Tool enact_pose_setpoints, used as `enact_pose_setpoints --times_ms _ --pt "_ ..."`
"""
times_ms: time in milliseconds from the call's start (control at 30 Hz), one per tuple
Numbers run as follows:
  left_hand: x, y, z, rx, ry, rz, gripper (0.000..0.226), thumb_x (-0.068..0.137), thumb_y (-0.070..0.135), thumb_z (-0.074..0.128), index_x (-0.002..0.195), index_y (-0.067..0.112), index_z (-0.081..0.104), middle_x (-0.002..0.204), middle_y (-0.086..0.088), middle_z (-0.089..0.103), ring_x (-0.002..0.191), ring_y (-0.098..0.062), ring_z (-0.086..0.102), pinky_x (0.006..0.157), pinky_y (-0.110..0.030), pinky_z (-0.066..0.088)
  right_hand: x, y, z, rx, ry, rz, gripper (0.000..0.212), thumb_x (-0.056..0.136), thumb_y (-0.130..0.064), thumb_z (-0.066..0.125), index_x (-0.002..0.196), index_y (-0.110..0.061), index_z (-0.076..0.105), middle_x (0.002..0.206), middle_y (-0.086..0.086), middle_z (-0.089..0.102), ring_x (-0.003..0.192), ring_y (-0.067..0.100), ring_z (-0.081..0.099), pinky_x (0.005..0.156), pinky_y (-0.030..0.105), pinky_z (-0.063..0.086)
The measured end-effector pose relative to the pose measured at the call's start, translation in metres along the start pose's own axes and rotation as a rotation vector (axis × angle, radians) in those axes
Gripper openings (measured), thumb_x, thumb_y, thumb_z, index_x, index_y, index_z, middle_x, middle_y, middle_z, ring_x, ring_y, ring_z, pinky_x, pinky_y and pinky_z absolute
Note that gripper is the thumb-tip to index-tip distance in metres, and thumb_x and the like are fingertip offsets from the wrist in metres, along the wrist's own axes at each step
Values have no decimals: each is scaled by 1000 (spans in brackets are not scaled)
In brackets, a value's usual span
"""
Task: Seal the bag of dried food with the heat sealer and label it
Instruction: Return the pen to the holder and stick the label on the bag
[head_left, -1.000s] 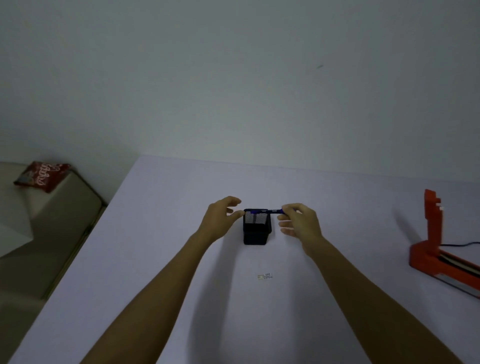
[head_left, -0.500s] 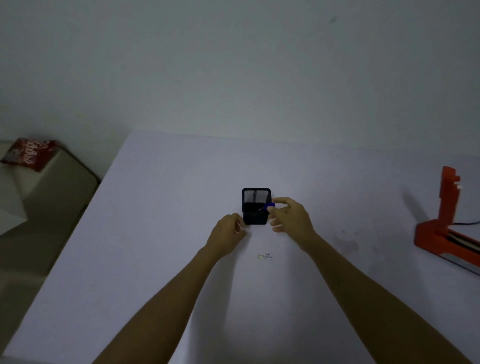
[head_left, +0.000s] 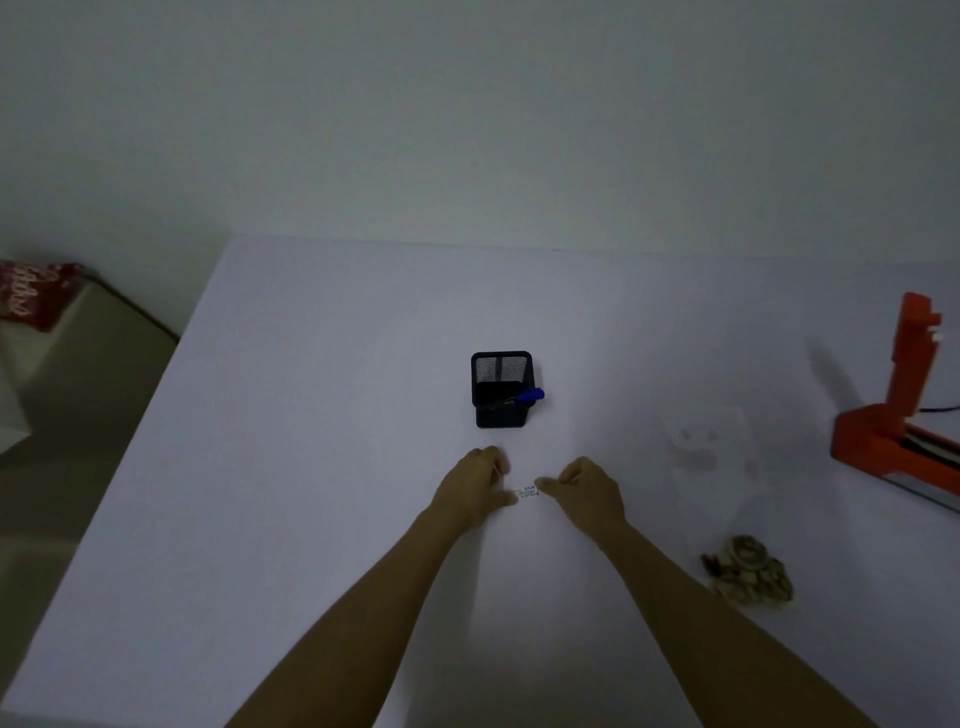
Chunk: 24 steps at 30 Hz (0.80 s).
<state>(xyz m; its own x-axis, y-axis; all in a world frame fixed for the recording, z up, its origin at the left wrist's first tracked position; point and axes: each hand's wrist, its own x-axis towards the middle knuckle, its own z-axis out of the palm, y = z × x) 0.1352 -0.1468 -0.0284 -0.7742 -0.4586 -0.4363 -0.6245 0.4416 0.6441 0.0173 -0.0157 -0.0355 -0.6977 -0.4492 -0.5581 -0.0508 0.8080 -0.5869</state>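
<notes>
A small white printed label (head_left: 525, 492) lies on the white table (head_left: 311, 467) in front of me. My left hand (head_left: 475, 491) pinches its left end with curled fingers. My right hand (head_left: 589, 491) pinches its right end. A clear bag holding brown dried food (head_left: 748, 571) lies to the right of my right forearm, its upper part barely visible. The orange heat sealer (head_left: 883, 431) stands at the right edge with its arm raised. A blue-capped pen (head_left: 529, 396) leans in the black mesh holder (head_left: 501, 389) beyond my hands.
A black cable (head_left: 940, 409) runs off behind the sealer. A red snack packet (head_left: 31, 299) lies on a lower beige surface to the left, past the table's left edge. A plain wall stands behind the table.
The pen went from my right hand into the mesh holder. Both hands drew back toward me and came down onto the label. The bag of dried food has come into view.
</notes>
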Motion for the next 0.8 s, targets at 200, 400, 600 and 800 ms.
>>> enact_pose_setpoints --times_ms 200,400,600,800 --pt "3 2 3 106 -12 8 42 78 24 76 110 9 53 105 -8 53 87 -18 50 71 -25 41 5 0 3 -102 -19 6 41 77 -39 75 67 -18 41 67 -3 48 56 8 43 47 22 33" --pt "3 11 18 357 45 66 50 82 29 71 121 7 51 116 -12 58 100 -28 59 82 -37 51 13 -3 4 -167 -49 74 44 77 -40 76 65 -17 41 66 -2 47 55 9 43 45 23 32" --pt "4 19 25 332 47 42 31 86 18 66 109 2 55 111 -16 58 95 -29 59 78 -35 49 14 -2 5 -172 -54 61 47 77 -39 76 61 -15 39 60 -1 45 51 10 41 43 23 30" --pt "7 20 28 293 22 -8 15 88 13 62 98 3 60 107 -15 55 91 -29 59 77 -34 50 13 1 7 -154 -46 41 46 77 -37 77 60 -16 39 59 -2 45 50 9 40 42 23 28"
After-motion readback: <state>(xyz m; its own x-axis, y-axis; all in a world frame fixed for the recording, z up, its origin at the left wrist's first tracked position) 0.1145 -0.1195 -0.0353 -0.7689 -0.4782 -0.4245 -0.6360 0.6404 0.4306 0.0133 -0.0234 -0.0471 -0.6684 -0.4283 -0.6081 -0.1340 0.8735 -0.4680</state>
